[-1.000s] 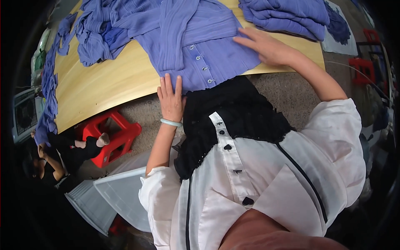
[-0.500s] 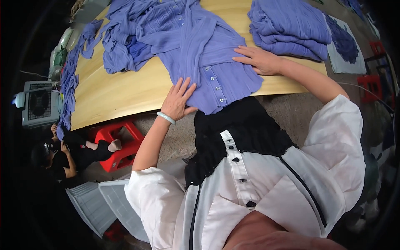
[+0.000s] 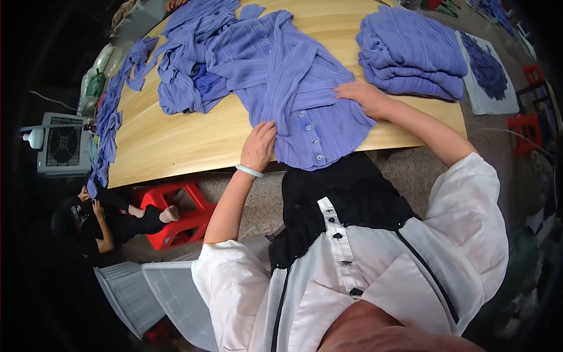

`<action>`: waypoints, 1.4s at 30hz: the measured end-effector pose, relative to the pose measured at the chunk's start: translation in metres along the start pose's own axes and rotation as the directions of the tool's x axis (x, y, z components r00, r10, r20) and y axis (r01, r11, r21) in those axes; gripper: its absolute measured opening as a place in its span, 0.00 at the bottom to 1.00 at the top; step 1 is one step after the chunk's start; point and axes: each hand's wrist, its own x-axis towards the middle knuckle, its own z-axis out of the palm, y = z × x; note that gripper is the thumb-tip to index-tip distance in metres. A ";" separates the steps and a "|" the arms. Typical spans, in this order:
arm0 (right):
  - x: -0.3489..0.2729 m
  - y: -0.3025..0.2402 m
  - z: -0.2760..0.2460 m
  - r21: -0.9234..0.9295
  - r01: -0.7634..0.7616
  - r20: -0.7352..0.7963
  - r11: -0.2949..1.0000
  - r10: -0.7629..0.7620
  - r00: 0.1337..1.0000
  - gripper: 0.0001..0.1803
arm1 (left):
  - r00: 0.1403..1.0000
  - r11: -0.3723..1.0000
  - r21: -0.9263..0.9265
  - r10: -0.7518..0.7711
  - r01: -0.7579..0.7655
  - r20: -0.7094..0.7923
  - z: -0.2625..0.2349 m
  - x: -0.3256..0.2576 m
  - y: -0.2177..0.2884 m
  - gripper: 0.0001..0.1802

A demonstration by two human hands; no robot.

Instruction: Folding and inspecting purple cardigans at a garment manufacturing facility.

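A periwinkle-blue long-sleeved blouse point(image 3: 305, 73) of crinkled fabric lies front up on the wooden table, its hem toward me. Its sleeves are folded across the front, and a row of round buttons runs down to the hem. My left hand point(image 3: 258, 146) has its fingers curled on the blouse's left edge near the hem. On the opposite edge, my right hand point(image 3: 365, 98) is closed with its fingertips gripping the fabric. Both thumbs are mostly hidden.
A folded pile of the same blue cloth point(image 3: 410, 53) sits at the right of the table point(image 3: 193, 138); loose blue garments point(image 3: 190, 64) lie at the left. Below left are a red stool point(image 3: 190, 211) and a seated person point(image 3: 88, 226) handling blue cloth. A fan unit point(image 3: 63, 144) stands behind.
My flat, spread fingers have drawn in and closed on the blouse's two side edges. The view has shifted slightly. The blouse remains laid out with its sleeves crossed.
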 end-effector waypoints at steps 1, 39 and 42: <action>-0.002 -0.005 -0.004 0.062 -0.047 0.038 0.997 0.045 0.998 0.13 | 1.000 0.999 -0.039 -0.020 0.019 -0.020 0.001 -0.003 0.000 0.16; 0.105 0.088 0.014 0.109 -0.691 -0.003 0.714 0.696 0.718 0.36 | 0.509 0.520 -0.301 -0.852 0.799 -0.123 -0.008 0.068 -0.144 0.32; 0.082 0.067 0.003 0.141 -0.790 0.025 0.596 0.796 0.605 0.39 | 0.467 0.469 -0.173 -0.883 0.866 -0.053 -0.004 0.050 -0.118 0.41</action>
